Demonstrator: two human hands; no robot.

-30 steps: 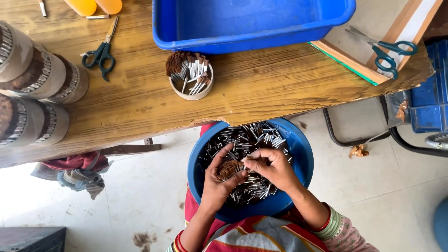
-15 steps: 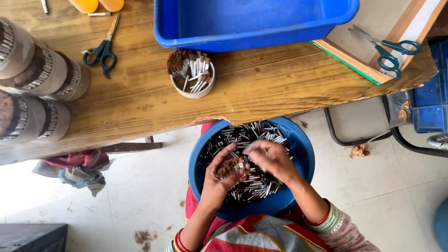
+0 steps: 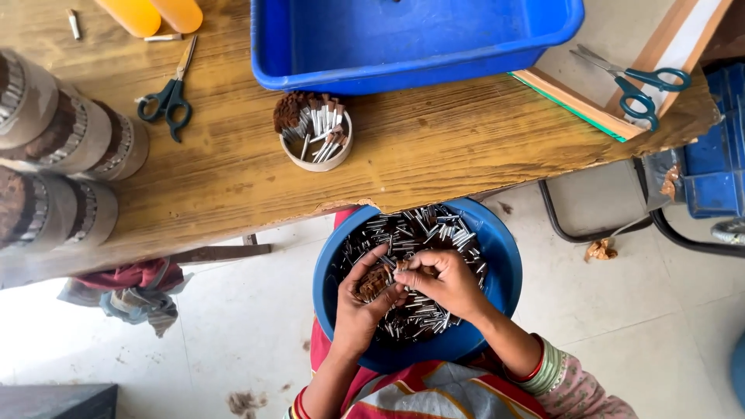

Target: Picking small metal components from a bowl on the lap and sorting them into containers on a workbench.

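While both hands are working over the blue bowl [image 3: 497,268] in the lap, small metal pins [image 3: 423,233] are filling it.
Seen from the head camera, the left hand [image 3: 358,310] is curling closed around a brown bristly bundle [image 3: 374,283], and the right hand [image 3: 444,281] is pinching narrowly at a pin beside that bundle; a small cup [image 3: 314,140] of finished pieces is standing on the tabletop [image 3: 434,147] above, near a blue tray [image 3: 411,39].

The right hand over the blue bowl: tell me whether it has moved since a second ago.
Yes, slightly. The right hand has slid leftward against the round blue bowl, closing onto the brown bundle in the left hand; part of the shift may be camera motion.
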